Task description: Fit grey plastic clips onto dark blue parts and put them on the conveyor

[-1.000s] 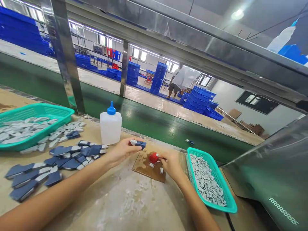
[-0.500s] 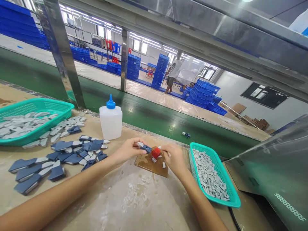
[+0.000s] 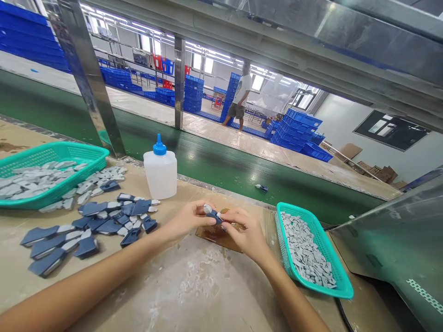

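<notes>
On the far left of the worktop (image 3: 194, 295) a teal basket (image 3: 86, 161) keeps grey pieces together, and blue-and-grey parts (image 3: 93, 226) lie loose beside it, within reach. A white bottle (image 3: 161, 173) stands upright behind them. At centre, the left hand (image 3: 187, 219) pinches a small blue part with a grey tip (image 3: 212, 213), held tilted over the brown pad (image 3: 214, 235); the right hand (image 3: 247, 233) closes its grip on the same part. A second basket (image 3: 342, 288) sits right.

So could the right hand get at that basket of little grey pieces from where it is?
Probably yes. The right hand is beside the teal basket, which is open-topped, and nothing lies between them, though its fingers now pinch the blue part.
</notes>
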A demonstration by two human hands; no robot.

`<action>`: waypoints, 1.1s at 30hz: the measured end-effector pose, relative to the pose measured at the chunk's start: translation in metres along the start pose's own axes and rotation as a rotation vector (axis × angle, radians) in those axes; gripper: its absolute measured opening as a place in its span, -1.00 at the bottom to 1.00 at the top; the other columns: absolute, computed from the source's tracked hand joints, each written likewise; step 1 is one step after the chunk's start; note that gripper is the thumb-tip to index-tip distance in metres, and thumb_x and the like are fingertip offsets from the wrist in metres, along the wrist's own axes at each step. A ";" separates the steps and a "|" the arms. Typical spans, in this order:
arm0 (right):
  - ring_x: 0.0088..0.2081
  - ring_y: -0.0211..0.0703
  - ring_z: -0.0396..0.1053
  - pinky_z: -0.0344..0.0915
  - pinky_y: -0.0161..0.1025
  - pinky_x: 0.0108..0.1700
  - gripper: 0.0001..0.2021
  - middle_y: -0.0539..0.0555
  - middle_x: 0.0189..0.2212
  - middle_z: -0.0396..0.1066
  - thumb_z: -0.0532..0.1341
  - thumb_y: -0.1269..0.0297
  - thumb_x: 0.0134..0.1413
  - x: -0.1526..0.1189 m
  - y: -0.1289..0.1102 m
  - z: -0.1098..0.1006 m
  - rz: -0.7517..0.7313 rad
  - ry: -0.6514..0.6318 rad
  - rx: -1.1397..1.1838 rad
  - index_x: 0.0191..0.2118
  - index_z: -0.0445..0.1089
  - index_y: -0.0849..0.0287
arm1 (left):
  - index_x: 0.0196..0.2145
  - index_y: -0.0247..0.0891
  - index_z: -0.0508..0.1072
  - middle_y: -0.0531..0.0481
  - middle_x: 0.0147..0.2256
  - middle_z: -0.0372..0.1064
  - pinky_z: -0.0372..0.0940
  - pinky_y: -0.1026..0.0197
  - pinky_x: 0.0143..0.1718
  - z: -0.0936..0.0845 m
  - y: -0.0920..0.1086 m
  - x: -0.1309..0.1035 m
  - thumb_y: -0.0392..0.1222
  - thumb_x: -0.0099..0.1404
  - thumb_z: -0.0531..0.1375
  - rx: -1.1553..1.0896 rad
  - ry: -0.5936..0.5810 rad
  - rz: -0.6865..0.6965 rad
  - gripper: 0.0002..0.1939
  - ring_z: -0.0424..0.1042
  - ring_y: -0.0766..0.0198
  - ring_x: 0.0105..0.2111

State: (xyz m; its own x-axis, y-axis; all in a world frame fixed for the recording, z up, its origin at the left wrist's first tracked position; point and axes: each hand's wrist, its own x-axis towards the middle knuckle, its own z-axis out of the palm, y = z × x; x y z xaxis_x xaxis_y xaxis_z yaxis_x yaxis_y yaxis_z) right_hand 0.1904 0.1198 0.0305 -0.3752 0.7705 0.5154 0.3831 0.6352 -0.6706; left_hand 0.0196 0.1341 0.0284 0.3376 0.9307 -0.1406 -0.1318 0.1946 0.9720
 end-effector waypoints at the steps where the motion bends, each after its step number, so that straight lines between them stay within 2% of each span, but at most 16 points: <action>1: -0.31 -0.19 0.34 0.27 -0.27 -0.26 -0.82 0.07 -0.36 0.39 0.17 0.48 -0.04 -0.001 -0.001 0.001 -0.003 -0.001 0.013 -0.29 0.44 0.17 | -0.46 -0.30 0.35 0.08 -0.48 0.39 0.21 0.26 -0.31 0.001 -0.002 0.000 -0.26 -0.20 0.34 -0.064 0.007 -0.002 -0.70 0.36 0.33 -0.42; 5: -0.29 -0.20 0.32 0.28 -0.30 -0.28 -0.84 0.06 -0.37 0.35 0.17 0.47 -0.03 -0.003 -0.005 0.005 -0.047 0.036 0.038 -0.28 0.41 0.17 | -0.43 -0.29 0.37 0.09 -0.48 0.39 0.24 0.30 -0.32 0.012 -0.009 -0.006 -0.25 -0.24 0.38 -0.390 0.041 -0.110 -0.64 0.36 0.37 -0.43; 7: -0.32 -0.21 0.31 0.28 -0.30 -0.31 -0.86 0.07 -0.40 0.33 0.15 0.48 -0.01 -0.004 -0.007 0.007 -0.108 0.082 0.007 -0.29 0.39 0.20 | -0.39 -0.28 0.40 0.08 -0.45 0.40 0.26 0.31 -0.30 0.019 -0.008 -0.011 -0.26 -0.15 0.35 -0.531 0.061 -0.176 -0.70 0.37 0.40 -0.42; 9: -0.34 -0.21 0.30 0.28 -0.30 -0.31 -0.87 0.07 -0.41 0.30 0.13 0.49 0.00 -0.005 -0.008 0.008 -0.176 0.117 -0.042 -0.31 0.38 0.21 | -0.35 -0.30 0.43 0.05 -0.42 0.41 0.28 0.33 -0.28 0.026 -0.006 -0.015 -0.29 0.01 0.26 -0.601 0.087 -0.183 -0.81 0.37 0.42 -0.41; 12: -0.31 -0.21 0.29 0.29 -0.28 -0.27 -0.84 0.09 -0.37 0.27 0.09 0.50 0.02 -0.006 -0.010 0.009 -0.234 0.118 -0.101 -0.31 0.38 0.19 | -0.32 -0.36 0.43 -0.03 -0.36 0.42 0.29 0.36 -0.28 0.032 -0.001 -0.017 -0.37 0.15 0.13 -0.561 0.128 -0.159 -0.87 0.39 0.42 -0.37; 15: -0.25 -0.20 0.30 0.30 -0.27 -0.22 -0.81 0.10 -0.31 0.29 0.06 0.49 0.04 -0.005 -0.012 0.006 -0.225 0.079 -0.116 -0.26 0.37 0.16 | -0.26 -0.38 0.40 -0.08 -0.33 0.44 0.31 0.34 -0.28 0.030 0.002 -0.013 -0.42 0.16 0.08 -0.456 0.155 -0.140 -0.82 0.40 0.38 -0.35; 18: -0.28 -0.18 0.31 0.30 -0.24 -0.24 -0.81 0.10 -0.31 0.33 0.07 0.42 0.05 0.001 -0.011 -0.012 -0.168 0.064 -0.192 -0.21 0.35 0.16 | -0.19 -0.37 0.33 -0.10 -0.32 0.45 0.30 0.26 -0.19 0.016 0.007 -0.009 -0.41 0.14 0.09 -0.342 0.213 -0.064 -0.77 0.42 0.33 -0.34; 20: -0.33 -0.16 0.32 0.31 -0.23 -0.29 -0.82 0.10 -0.33 0.35 0.06 0.34 0.05 0.004 -0.006 -0.037 -0.100 0.090 -0.294 -0.23 0.35 0.17 | -0.20 -0.37 0.32 -0.12 -0.32 0.45 0.27 0.23 -0.14 -0.003 0.013 -0.012 -0.38 0.12 0.09 -0.246 0.290 -0.012 -0.77 0.43 0.30 -0.32; 22: -0.39 -0.15 0.33 0.31 -0.22 -0.34 -0.81 0.10 -0.36 0.37 0.05 0.26 0.03 0.002 0.006 -0.070 -0.006 0.106 -0.408 -0.31 0.37 0.17 | -0.22 -0.37 0.31 -0.14 -0.28 0.44 0.26 0.23 -0.14 -0.031 0.021 -0.024 -0.32 0.10 0.10 -0.103 0.414 0.019 -0.76 0.42 0.27 -0.30; 24: -0.39 -0.11 0.35 0.32 -0.19 -0.34 -0.77 0.10 -0.37 0.39 0.04 0.17 0.00 -0.007 0.024 -0.106 0.116 0.073 -0.526 -0.36 0.39 0.15 | -0.20 -0.35 0.29 -0.14 -0.23 0.42 0.25 0.24 -0.17 -0.061 0.028 -0.042 -0.28 0.07 0.10 0.167 0.594 0.052 -0.72 0.41 0.25 -0.26; 27: -0.37 -0.01 0.38 0.33 -0.14 -0.35 -0.70 0.12 -0.37 0.42 0.05 0.11 -0.08 -0.030 0.060 -0.150 0.358 -0.086 -0.673 -0.35 0.42 0.16 | -0.15 -0.32 0.27 -0.12 -0.27 0.40 0.21 0.20 -0.26 -0.101 0.038 -0.075 -0.18 0.10 0.04 0.893 0.858 -0.005 -0.66 0.38 0.15 -0.27; 28: -0.34 0.02 0.38 0.34 -0.13 -0.33 -0.70 0.14 -0.37 0.43 0.07 0.11 -0.10 -0.037 0.073 -0.158 0.428 -0.166 -0.717 -0.36 0.43 0.17 | -0.14 -0.32 0.27 -0.12 -0.32 0.40 0.19 0.21 -0.29 -0.110 0.041 -0.084 -0.14 0.12 0.01 1.134 0.899 -0.070 -0.65 0.37 0.12 -0.29; 30: -0.27 0.07 0.38 0.34 -0.12 -0.27 -0.72 0.16 -0.34 0.44 0.10 0.16 -0.12 -0.049 0.093 -0.166 0.518 -0.279 -0.795 -0.35 0.44 0.19 | -0.12 -0.36 0.25 -0.13 -0.39 0.38 0.13 0.23 -0.36 -0.123 0.045 -0.097 -0.11 0.18 -0.08 1.475 0.896 -0.233 -0.63 0.36 0.07 -0.31; 33: -0.19 0.07 0.36 0.31 -0.14 -0.18 -0.73 0.22 -0.28 0.42 0.12 0.25 -0.09 -0.058 0.105 -0.160 0.544 -0.349 -0.899 -0.27 0.43 0.26 | -0.09 -0.44 0.19 -0.18 -0.36 0.37 0.08 0.28 -0.40 -0.129 0.046 -0.103 -0.12 0.21 -0.16 1.677 0.815 -0.374 -0.59 0.36 0.07 -0.29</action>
State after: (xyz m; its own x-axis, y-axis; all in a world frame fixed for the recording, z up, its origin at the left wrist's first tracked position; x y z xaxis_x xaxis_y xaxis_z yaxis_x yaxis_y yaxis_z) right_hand 0.3871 0.1506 0.0158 -0.1334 0.9911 -0.0036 0.9895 0.1330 -0.0570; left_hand -0.1413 0.0874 0.0629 -0.3953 0.9144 0.0874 0.9158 0.3997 -0.0399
